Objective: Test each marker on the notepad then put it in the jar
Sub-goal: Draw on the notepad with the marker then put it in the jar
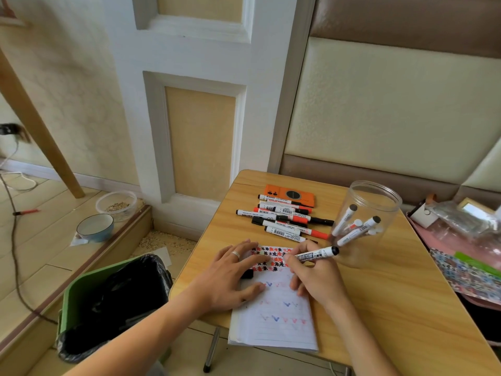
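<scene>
A lined notepad (279, 327) lies at the table's near edge, with red and blue tick marks on its page. My left hand (230, 278) presses flat on the pad's upper left, fingers spread. My right hand (314, 278) grips a black-ended white marker (317, 255), its tip down on the pad's top part. A black cap (247, 274) lies just left of the pad under my left fingers. Several black and red markers (284, 219) lie in a pile behind the pad. The clear plastic jar (371, 213) stands to the right with a few markers inside.
An orange case (290, 195) lies behind the marker pile. The wooden table (393, 294) has bags and clutter (466, 240) off its right side. A green bin with a black liner (113, 299) stands on the floor at left, bowls (95, 227) beyond it.
</scene>
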A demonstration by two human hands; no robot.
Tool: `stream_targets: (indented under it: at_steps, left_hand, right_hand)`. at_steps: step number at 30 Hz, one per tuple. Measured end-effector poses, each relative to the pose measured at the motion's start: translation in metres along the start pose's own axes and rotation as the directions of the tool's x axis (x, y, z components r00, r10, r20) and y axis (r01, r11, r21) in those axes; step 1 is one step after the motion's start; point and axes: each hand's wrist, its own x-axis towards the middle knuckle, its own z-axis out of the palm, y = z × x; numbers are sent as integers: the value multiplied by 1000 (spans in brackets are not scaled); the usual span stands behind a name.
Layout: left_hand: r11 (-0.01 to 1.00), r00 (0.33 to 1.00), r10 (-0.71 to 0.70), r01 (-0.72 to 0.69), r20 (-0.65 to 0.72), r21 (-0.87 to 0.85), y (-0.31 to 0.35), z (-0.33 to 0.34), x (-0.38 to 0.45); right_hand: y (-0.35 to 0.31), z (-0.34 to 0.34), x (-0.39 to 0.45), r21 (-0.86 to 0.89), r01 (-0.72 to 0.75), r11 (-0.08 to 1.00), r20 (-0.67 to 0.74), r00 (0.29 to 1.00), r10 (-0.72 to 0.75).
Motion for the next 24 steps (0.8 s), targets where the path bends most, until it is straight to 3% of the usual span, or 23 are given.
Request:
stream_targets:
  at_steps: [7,24]
  left_hand:
    - [1000,1000,6,-6,22,-4,0,-2,0]
    - [1000,1000,-2,2,21,10,0,0,1]
  right_hand:
    - [0,7,-1,-98,-10,995,-31,999,7]
    - [-1,8,-2,-128,-84,988,-55,995,78]
